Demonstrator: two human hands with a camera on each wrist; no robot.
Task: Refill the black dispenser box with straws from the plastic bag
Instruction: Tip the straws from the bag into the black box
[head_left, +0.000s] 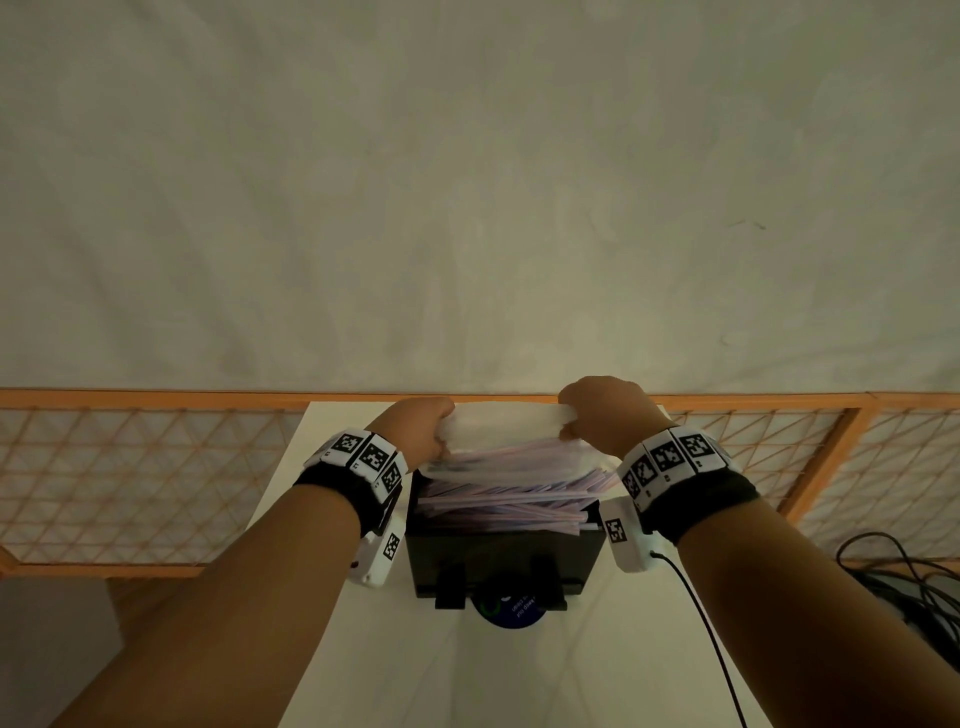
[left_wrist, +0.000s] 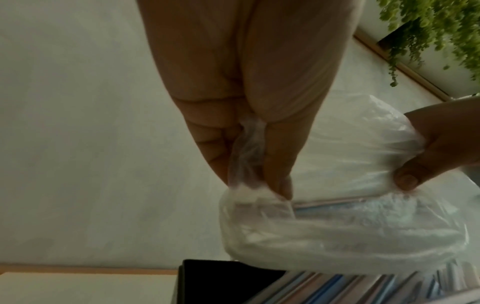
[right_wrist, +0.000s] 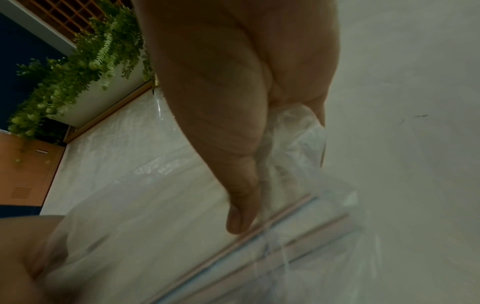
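Note:
A clear plastic bag (head_left: 506, 431) hangs over the black dispenser box (head_left: 504, 556), which stands on the white table (head_left: 467, 675). Pink and pale striped straws (head_left: 509, 499) lie piled in the box's open top, and several more show inside the bag (left_wrist: 345, 232) (right_wrist: 182, 205). My left hand (head_left: 421, 431) grips the bag's left end, its fingers (left_wrist: 207, 144) bunching the plastic. On the other end my right hand (head_left: 605, 410) pinches the film with its thumb (right_wrist: 241, 205). The bag's mouth is hidden behind the plastic.
An orange lattice railing (head_left: 156, 467) runs behind the table on both sides. Black cables (head_left: 914, 571) lie at the right. A blue round label (head_left: 511, 610) sits at the box's front. Green hanging plants (left_wrist: 428, 30) show in the wrist views.

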